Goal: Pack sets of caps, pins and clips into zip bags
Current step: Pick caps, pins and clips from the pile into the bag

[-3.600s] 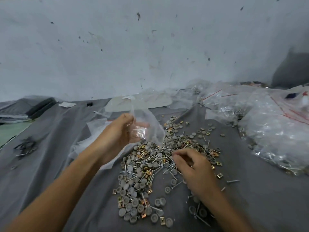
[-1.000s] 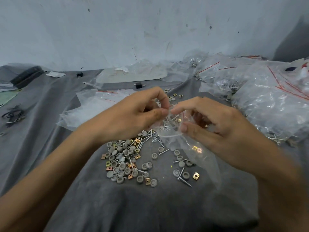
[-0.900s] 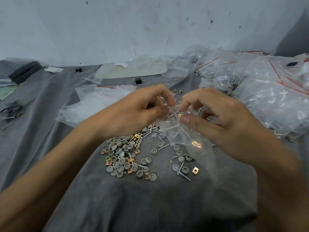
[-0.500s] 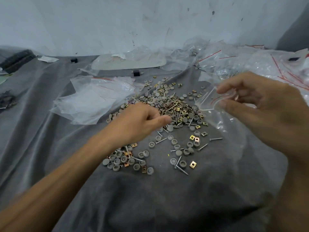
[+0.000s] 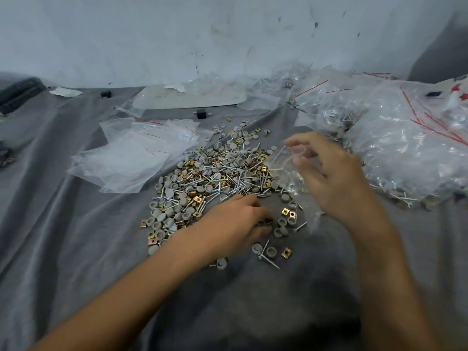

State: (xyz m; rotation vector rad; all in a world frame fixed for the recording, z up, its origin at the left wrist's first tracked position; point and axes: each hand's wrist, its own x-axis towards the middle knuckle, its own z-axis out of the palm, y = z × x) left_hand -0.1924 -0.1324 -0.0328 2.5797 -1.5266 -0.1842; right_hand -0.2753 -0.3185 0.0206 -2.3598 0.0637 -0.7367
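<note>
Head view, entry on the person only.
- Left forearm (image 5: 131,295), lower left of the frame: bare up to the frame edge.
- Left hand (image 5: 235,221), centre: bare.
- Right forearm (image 5: 379,262), lower right: bare up to the frame edge.
- Right hand (image 5: 336,178), right of centre: bare and motion-blurred, so nail detail is unreadable.

Two hands show, the left hand (image 5: 235,221) and the right hand (image 5: 336,178), and the right one holds one small clear plastic zip bag (image 5: 286,163). The round grey plastic caps (image 5: 169,192), thin silver metal pins (image 5: 228,171) and square brass-coloured metal clips (image 5: 197,198) are heaped in numbers too great to count, though three such clips lie apart from the heap near the left hand. Two small black blocks (image 5: 201,114) lie on the one grey cloth (image 5: 76,249), and the flat empty clear bags with red strips (image 5: 131,158) overlap too much to count.
</note>
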